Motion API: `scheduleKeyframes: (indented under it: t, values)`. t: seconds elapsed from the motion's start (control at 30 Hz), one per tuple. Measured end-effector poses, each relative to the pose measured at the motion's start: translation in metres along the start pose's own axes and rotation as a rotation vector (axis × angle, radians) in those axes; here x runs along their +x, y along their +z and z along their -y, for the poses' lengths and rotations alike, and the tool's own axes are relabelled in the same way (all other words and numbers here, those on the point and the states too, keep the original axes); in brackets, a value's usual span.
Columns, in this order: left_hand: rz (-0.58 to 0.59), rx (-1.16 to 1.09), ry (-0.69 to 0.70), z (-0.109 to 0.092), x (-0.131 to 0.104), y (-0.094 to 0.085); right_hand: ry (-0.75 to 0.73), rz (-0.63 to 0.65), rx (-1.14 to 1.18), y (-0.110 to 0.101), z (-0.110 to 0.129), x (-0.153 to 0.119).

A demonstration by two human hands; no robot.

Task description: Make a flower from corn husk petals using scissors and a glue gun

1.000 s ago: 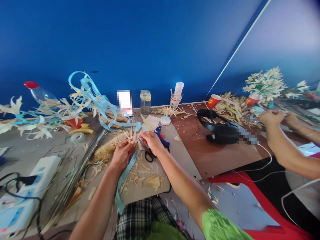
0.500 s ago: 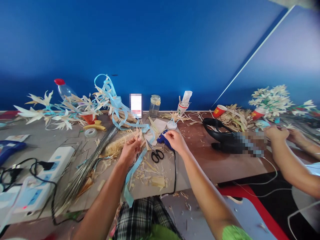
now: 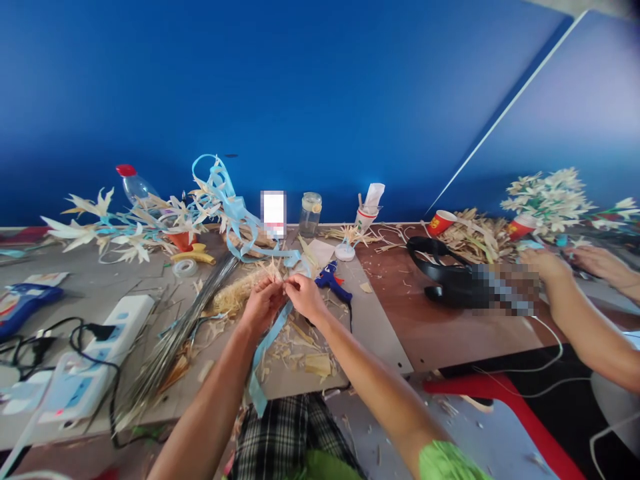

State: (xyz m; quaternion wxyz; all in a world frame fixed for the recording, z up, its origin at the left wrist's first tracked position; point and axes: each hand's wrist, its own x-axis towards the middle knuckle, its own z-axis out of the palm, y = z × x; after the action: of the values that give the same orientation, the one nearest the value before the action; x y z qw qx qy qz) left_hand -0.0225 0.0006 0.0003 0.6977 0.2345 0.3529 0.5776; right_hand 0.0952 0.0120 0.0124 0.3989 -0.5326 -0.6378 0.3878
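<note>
Two hands: our left hand (image 3: 264,303) is closed in a pinch around pale husk strips (image 3: 273,271); our right hand (image 3: 303,297) has its fingertips drawn together beside it, but we cannot tell what lies between them.
Husk strips: they poke up from our left fingers, probably pinched near the base because pieces so thin need a light, exact hold.
Blue ribbon (image 3: 267,337): it passes by our hands and hangs over the near edge of the desk (image 3: 430,327), its loops heaped beyond to the left.
Glue gun (image 3: 334,280): lying just right of our right hand, likely put there for easy reach.
Wire bundle (image 3: 173,357): laid slantwise left of our left hand, perhaps to keep the long stems together.
Fibre bundle (image 3: 231,293): just left of our left hand.
Pose: our forearms reach forward and converge, wrists low over the desk, fingers bent inward, fingertips meeting or nearly so.
</note>
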Motion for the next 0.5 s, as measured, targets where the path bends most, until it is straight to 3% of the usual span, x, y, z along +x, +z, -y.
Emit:
scheduleKeyframes:
  t: [0.5]
  values:
    - [-0.016,0.082,0.031,-0.0021,0.0014,-0.0011,-0.025,0.083,-0.136,-0.0071,-0.0030,-0.0089]
